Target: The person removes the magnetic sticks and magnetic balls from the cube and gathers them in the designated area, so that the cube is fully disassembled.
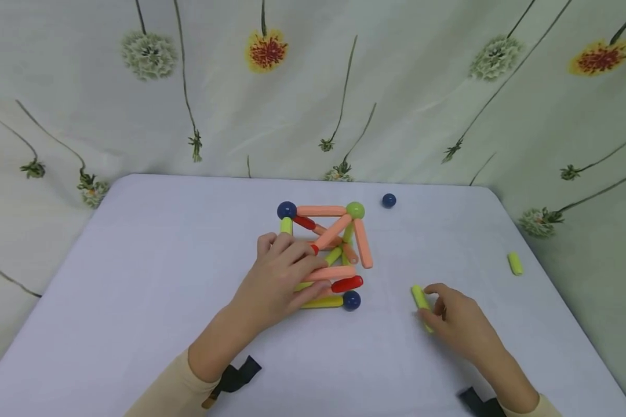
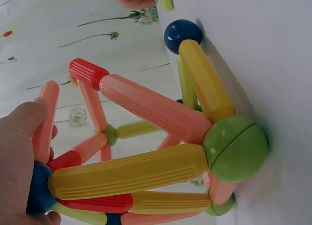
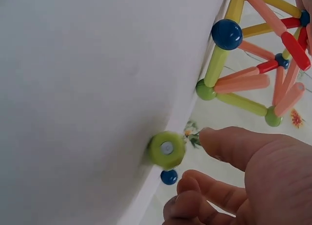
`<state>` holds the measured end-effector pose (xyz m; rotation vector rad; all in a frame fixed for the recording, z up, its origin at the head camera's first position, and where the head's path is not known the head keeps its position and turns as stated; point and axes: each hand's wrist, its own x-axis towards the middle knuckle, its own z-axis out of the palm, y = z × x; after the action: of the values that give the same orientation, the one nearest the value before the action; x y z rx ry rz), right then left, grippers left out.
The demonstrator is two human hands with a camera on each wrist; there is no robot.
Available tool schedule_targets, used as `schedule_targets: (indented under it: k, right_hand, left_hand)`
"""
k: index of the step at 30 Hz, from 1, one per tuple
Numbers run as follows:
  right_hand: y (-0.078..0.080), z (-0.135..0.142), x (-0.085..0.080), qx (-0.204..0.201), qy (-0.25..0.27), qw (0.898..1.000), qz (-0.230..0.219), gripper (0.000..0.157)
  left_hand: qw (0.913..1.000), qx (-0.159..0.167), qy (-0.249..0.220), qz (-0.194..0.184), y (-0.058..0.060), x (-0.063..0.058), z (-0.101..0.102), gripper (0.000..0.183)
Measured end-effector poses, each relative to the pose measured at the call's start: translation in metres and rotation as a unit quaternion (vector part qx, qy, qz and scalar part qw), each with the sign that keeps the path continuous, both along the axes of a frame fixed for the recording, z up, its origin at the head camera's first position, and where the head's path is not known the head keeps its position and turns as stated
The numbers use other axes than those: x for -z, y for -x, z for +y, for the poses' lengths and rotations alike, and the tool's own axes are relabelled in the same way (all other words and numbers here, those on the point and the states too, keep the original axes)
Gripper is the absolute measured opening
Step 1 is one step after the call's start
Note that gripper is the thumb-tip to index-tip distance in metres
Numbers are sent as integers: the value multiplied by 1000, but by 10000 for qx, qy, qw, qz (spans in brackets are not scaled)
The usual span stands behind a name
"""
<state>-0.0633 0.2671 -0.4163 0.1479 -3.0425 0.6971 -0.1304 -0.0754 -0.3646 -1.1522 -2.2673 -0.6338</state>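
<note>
A frame built of magnetic rods and balls (image 1: 320, 211) stands mid-table, with salmon, yellow, red and lime rods joined at blue and green balls. My left hand (image 1: 279, 275) is at its near left upper part. In the left wrist view, that hand's thumb and fingers pinch a salmon rod (image 2: 46, 118) above a blue ball (image 2: 40, 188). My right hand (image 1: 456, 318) is low over the table at the right, thumb and fingers apart around a lime rod (image 1: 419, 298). In the right wrist view, a gap shows between the fingertips and that rod's end (image 3: 166, 149).
A loose blue ball (image 1: 389, 200) lies near the table's back edge. Another lime rod (image 1: 515, 263) lies near the right edge. The white table (image 1: 177, 243) meets a flower-printed cloth (image 1: 412, 87) behind. Black straps (image 1: 240, 375) show by the wrists.
</note>
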Motion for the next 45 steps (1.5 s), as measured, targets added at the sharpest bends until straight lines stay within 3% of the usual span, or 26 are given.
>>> schedule_targets:
  k: [7,13,18,22,26,30,38,45]
  right_hand:
    - [5,-23,-6,-475,75,9915,1208,29]
    - [14,-48,-20,-678,579,9846,1507,29]
    - [28,-68,-37,-444,1675,9765,1285,20]
    - [57,-86,-54,76,2295,9697,835,20]
    - [86,-102,-68,427,2070,9765,433,34]
    - [97,-109,-72,511,1556,9863,198,45]
    - [96,-107,-67,381,1669,9819,809,22]
    - [100,-106,-63,136,1937,9752,1065,17]
  left_hand:
    - [9999,94,-41,-26,0,0,0,32]
    - [9999,145,-64,-40,0,0,-1,31]
    - [9998,181,-81,-32,0,-1,-3,30]
    - [9998,153,-97,23,1,-2,-4,30]
    - [9998,132,-101,84,1,-2,-5,30]
    - [9997,174,-98,121,0,0,-3,29]
    - [9997,209,-83,116,-1,1,1,28]
    - [9999,132,-74,74,-1,1,-2,29]
